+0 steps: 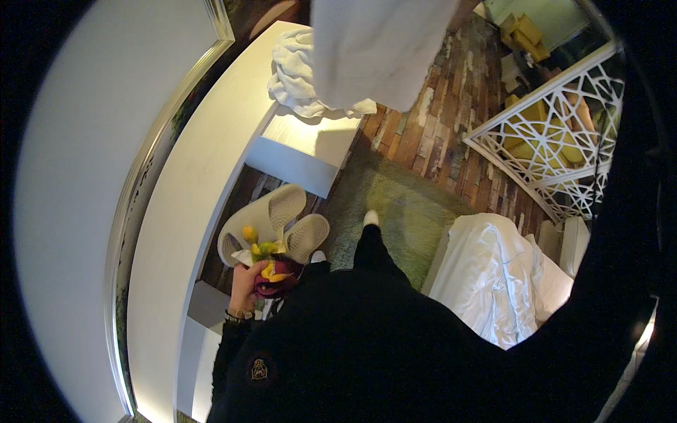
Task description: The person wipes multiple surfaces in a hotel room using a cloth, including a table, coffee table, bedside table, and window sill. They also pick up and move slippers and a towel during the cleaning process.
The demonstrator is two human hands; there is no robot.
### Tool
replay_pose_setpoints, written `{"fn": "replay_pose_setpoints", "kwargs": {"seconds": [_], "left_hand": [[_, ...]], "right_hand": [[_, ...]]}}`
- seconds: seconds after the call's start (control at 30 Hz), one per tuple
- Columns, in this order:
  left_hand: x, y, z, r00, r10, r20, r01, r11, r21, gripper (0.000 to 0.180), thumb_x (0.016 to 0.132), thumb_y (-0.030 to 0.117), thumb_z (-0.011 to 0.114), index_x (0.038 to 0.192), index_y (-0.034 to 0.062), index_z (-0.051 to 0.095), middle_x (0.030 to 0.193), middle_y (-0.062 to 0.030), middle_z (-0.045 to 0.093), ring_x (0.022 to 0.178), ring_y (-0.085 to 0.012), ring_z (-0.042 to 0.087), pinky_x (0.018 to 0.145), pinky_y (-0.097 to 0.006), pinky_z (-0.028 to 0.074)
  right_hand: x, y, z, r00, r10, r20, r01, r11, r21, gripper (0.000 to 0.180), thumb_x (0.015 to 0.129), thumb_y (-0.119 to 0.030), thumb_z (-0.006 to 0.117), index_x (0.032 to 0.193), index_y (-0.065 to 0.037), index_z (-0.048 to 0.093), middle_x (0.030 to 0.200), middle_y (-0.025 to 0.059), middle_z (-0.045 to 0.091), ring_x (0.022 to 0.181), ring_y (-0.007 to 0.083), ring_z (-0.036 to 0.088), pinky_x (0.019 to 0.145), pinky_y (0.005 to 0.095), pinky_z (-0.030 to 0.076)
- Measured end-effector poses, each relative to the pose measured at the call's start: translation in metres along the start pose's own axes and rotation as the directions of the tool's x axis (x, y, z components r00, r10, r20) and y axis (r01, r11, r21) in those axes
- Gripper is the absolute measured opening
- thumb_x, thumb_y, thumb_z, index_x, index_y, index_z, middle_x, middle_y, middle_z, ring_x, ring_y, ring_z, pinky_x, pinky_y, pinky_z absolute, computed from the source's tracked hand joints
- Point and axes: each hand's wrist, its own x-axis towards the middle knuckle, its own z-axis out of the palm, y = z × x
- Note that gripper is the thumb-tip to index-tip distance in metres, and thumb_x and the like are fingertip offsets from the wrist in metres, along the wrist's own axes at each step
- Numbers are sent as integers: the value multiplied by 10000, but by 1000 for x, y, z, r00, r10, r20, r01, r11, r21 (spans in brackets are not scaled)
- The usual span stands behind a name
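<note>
Dark, mottled planks of brown, grey and rust make up the floor [451,106], part of it under a green rug [405,204]. Down the left runs a long white counter [194,151], bent into an arc by the lens, with a brighter, lower ledge [317,137] at its far end. Beyond the counter is a large pale panel [81,183] edged by a shiny moulding [141,151]. Light falls across the counter's far end, and deep shadow takes the rim.

Crumpled white cloth [290,74] lies on the far end of the counter. Just beside it, a large pale shape [384,53] comes in from the top, covering part of the floor; what it is, I cannot tell. At the upper right a white lattice screen [541,135] stands before yellow seating [525,35]. A bed [486,271] with glossy white bedding fills the right, beside the rug.

Near the counter, below the ledge, is a cream chair [257,222] with openings in its shell. In front of it, the left hand [245,285] is closed around a bunch of yellow and dark red flowers [278,271], close to the dark jacket [352,338]. How the right hand stands, I cannot tell.
</note>
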Motion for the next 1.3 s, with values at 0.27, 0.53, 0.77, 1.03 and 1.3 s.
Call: {"fn": "replay_pose_setpoints", "kwargs": {"seconds": [0.27, 0.53, 0.77, 1.03, 1.3], "left_hand": [[-2, -16, 30, 873, -208, -441, 200, 978, -65, 395, 787, 206, 714, 1111, 15, 593, 939, -84, 662, 755, -182, 642, 639, -296, 513], [15, 13, 81, 737, -378, -560, 345, 923, -170, 341, 811, 112, 658, 1133, 96, 547, 888, -39, 656, 565, -130, 602, 348, -217, 393], [53, 19, 184, 818, -333, -469, 418, 904, 88, 279, 823, 113, 642, 1084, 54, 561, 818, -48, 657, 512, -135, 591, 353, -224, 398], [73, 47, 237, 787, -441, -431, 485, 875, -10, 205, 836, 136, 660, 1014, 50, 607, 757, -25, 640, 476, -81, 548, 359, -207, 391], [64, -55, 210, 728, -384, -568, 213, 914, -345, 221, 839, 141, 662, 1046, 79, 615, 821, -8, 665, 568, -92, 597, 397, -217, 435]], "right_hand": [[27, 62, 218, 917, -161, 364, 94, 976, 195, 380, 884, -361, 588, 873, 7, 681, 860, 207, 664, 824, 338, 641, 717, 436, 503], [-4, 203, 353, 927, -49, 373, -209, 756, 620, 425, 884, -379, 564, 813, 23, 682, 828, 219, 661, 781, 387, 621, 724, 467, 487], [-92, 430, 354, 826, 483, 289, -544, 552, 632, 478, 927, -434, 514, 877, 12, 677, 853, 211, 677, 800, 355, 648, 715, 435, 480], [-359, 566, 286, 382, 545, 747, -882, -27, 471, 360, 911, -391, 546, 1091, -84, 598, 1032, 175, 631, 883, 284, 615, 748, 377, 466], [-535, 564, 307, -246, 573, 782, -957, -18, -288, 274, 883, -297, 585, 1040, -74, 572, 980, 138, 621, 792, 249, 597, 656, 351, 471]]}}
